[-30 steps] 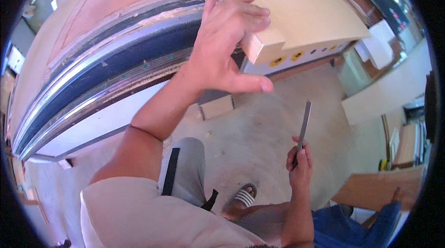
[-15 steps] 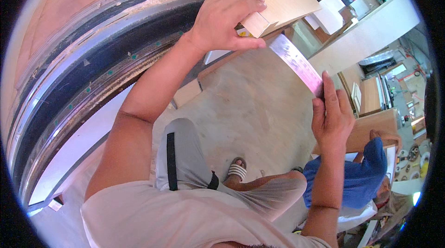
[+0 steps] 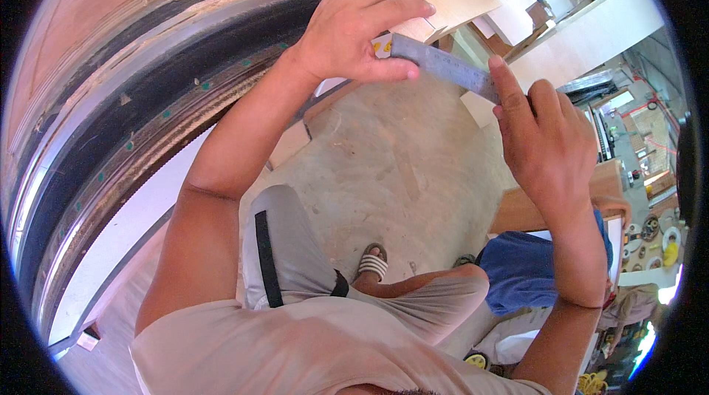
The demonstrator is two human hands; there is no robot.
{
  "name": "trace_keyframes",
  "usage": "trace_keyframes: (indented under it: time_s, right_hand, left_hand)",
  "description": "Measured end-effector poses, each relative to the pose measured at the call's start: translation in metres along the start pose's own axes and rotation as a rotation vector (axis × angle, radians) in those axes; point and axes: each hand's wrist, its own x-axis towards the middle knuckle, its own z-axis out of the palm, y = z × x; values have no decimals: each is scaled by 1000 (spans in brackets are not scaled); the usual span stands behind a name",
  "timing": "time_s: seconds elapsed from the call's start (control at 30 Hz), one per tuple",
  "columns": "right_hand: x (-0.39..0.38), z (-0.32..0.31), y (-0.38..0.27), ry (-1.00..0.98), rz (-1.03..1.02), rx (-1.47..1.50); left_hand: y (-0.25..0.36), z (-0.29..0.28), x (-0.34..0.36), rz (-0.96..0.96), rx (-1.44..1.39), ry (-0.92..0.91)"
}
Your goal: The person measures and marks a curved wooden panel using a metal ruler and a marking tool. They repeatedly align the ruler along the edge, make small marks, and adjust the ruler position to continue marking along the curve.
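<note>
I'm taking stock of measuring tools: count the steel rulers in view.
1. The steel ruler is held in the right hand, its far end near the left hand. Others may be hidden from view.

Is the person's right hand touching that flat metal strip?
Touching: the head view shows the right hand gripping one end of the flat metal strip, index finger laid on it.

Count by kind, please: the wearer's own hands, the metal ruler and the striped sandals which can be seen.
Hands, left hand and right hand: 2
Ruler: 1
Striped sandal: 1
Total: 4
</note>
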Motion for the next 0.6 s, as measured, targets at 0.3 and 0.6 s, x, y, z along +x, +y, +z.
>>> trace_keyframes:
  time_s: [0.3, 0.6]
  right_hand:
    - [23, -2, 11, -32, -74, 25]
    - [34, -6, 14, -37, -119, -8]
  left_hand:
    - [-1, 3, -2, 0, 20, 31]
    - [-2, 3, 0, 26, 42, 46]
